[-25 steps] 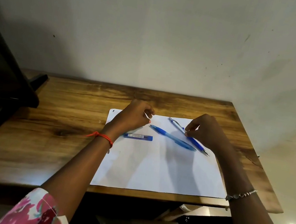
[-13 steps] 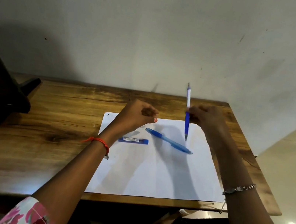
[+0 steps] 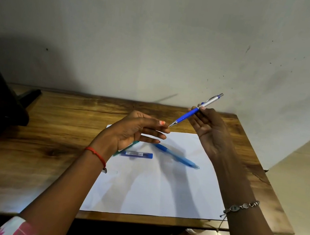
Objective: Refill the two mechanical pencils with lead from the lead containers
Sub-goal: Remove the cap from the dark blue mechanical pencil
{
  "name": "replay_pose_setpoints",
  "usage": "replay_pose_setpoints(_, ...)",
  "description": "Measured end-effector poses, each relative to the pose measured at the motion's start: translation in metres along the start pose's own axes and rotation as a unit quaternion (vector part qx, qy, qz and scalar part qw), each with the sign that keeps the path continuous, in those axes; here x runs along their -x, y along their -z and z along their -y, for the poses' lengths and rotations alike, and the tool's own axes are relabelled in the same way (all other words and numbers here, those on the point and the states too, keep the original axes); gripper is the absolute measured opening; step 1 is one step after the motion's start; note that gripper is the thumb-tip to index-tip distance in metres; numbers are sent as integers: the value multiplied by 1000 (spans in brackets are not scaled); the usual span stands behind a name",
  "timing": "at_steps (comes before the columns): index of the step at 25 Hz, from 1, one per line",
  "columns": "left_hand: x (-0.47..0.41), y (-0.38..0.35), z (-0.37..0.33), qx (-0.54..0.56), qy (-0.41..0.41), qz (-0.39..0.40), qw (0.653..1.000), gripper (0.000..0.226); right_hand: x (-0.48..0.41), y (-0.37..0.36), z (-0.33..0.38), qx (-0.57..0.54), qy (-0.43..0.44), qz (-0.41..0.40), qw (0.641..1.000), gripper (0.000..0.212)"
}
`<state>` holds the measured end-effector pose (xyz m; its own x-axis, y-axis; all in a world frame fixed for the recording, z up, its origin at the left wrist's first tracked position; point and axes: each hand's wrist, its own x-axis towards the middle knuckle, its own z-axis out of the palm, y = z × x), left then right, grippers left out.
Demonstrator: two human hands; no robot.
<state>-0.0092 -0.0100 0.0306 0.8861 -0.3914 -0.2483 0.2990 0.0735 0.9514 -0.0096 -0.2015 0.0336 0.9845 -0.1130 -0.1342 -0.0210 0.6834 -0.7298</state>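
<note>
- Right hand (image 3: 210, 134): raised above the far right part of the brown wooden desk (image 3: 46, 130), palm toward the camera. The fingertips pinch the barrel of the blue-and-silver mechanical pencil (image 3: 195, 111), and the other fingers lie loosely open.
- Blue-and-silver mechanical pencil: a second ago it lay on the white paper sheet (image 3: 158, 191), and half a second ago it stood upright. It now slants in the air, metal tip low and to the left, silver cap end high and to the right.
- Left hand (image 3: 133, 132): lifted off the sheet since a second ago. Thumb and forefinger meet at the pencil's tip, and the remaining fingers are extended. Whether a lead sits in that pinch cannot be told.
- Translucent blue mechanical pencil (image 3: 176, 157): lies untouched on the sheet's far half.
- Slim blue lead container (image 3: 137, 154): lies flat near the sheet's far left corner. Just beside it is a green lead container (image 3: 134, 143), partly hidden by the left hand.
- Reading: the tip now faces the left fingers, so lead is probably about to be fed into the first pencil at the tip. The second pencil has yet to be handled.
</note>
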Motion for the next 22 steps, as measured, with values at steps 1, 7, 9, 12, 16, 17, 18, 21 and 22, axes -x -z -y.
replay_pose_setpoints(1,0,0,0,0,4,1,1000,15,0,0,0,3,0,1,1000,14)
replay_pose_setpoints(7,2,-1,0,-34,19,4,999,15,1,-3,-4,15,-1,9,1000,14)
replay_pose_setpoints(9,1,-1,0,-41,19,-3,999,13,-1,-4,-6,17,-3,14,1000,13)
replay_pose_setpoints(12,0,0,1,-52,23,-10,998,10,-1,-3,-8,24,-12,28,999,11)
replay_pose_setpoints(16,-2,4,2,-78,28,-6,997,9,2,-2,-5,17,-74,28,997,34)
replay_pose_setpoints(17,-2,6,2,-90,28,-3,996,9,2,-2,-5,11,-83,19,996,38)
replay_pose_setpoints(18,-2,7,2,-103,30,1,994,9,0,-1,-4,14,-84,9,996,39)
replay_pose_setpoints(21,0,13,1,-141,45,17,989,9,-3,4,-3,80,-64,-10,995,34)
replay_pose_setpoints(22,1,15,0,-151,50,25,987,9,-3,5,-3,96,-61,-9,993,34)
